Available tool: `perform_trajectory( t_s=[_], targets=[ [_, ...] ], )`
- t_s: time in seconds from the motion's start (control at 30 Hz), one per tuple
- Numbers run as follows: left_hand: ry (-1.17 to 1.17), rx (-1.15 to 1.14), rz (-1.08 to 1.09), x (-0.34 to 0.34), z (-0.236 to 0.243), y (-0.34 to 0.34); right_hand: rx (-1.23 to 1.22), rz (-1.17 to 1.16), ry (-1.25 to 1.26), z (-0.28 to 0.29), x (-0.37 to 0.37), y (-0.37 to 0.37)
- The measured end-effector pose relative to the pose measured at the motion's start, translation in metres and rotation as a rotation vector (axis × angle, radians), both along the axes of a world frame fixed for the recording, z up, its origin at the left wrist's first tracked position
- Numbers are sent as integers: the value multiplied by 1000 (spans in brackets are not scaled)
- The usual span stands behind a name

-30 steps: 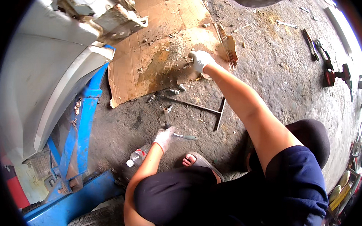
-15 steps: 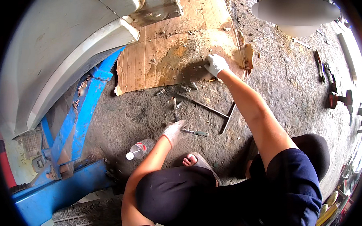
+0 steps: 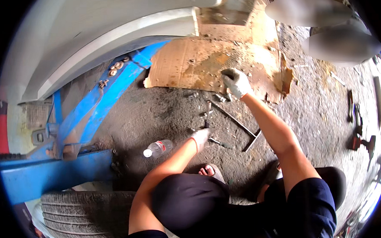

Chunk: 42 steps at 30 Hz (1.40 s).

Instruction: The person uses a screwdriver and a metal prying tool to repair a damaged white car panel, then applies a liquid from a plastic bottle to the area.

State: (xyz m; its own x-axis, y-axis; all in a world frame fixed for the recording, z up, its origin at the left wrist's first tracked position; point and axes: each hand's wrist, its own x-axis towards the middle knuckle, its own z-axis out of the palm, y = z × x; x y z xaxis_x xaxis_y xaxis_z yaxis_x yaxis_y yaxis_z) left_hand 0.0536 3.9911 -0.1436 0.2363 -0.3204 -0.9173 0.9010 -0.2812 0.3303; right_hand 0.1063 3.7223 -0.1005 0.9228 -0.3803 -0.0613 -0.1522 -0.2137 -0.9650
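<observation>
My left hand (image 3: 201, 137), in a white glove, closes round a socket wrench near its head. The wrench's dark-gripped handle (image 3: 221, 143) sticks out to the right, and a shaft with a socket end (image 3: 208, 108) points away from me. Farther off, my right hand (image 3: 237, 82), also gloved, hovers at the near edge of a stained cardboard sheet (image 3: 167, 71). Its fingers are curled in, and whatever they hold is hidden. Between the hands, a T-shaped bar wrench (image 3: 237, 121) lies on the ground beside several small bolts (image 3: 220, 97).
A clear plastic bottle (image 3: 158, 148) lies left of my left arm. Blue metal framework (image 3: 115, 98) stands at left under a pale vehicle body (image 3: 96, 34), with a tyre (image 3: 84, 212) below. At right lie a red-and-black power drill (image 3: 363, 144) and hand tools (image 3: 351, 104). Two blurred shapes fill the upper right.
The whole view has swung left, so the floor items appear farther right. My right hand's fingers look more curled. My left hand stays on the socket wrench.
</observation>
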Motion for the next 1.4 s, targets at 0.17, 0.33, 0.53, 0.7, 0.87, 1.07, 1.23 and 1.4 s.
perform_trajectory(
  t_s=[0.17,0.33,0.53,0.7,0.87,1.07,1.23,1.4],
  targets=[
    [58,-69,56,-6,-24,14,77,33,-246,98,58,116],
    [27,-34,-129,-16,-34,19,-194,-41,-578,178,115,200],
    [1,-86,-170,-10,20,-2,-312,-31,-434,181,149,239],
    [-4,-292,-96,-4,9,5,-347,-2,-388,180,156,266],
    [13,-431,57,-21,-9,6,-360,-102,-408,172,162,260],
    [21,-54,-68,-15,-24,16,-157,182,-577,187,99,221],
    [127,-107,-75,-15,-26,22,-553,623,-205,191,30,117],
    [-89,62,-392,-11,-2,11,-926,636,521,256,-14,-28]
  ],
)
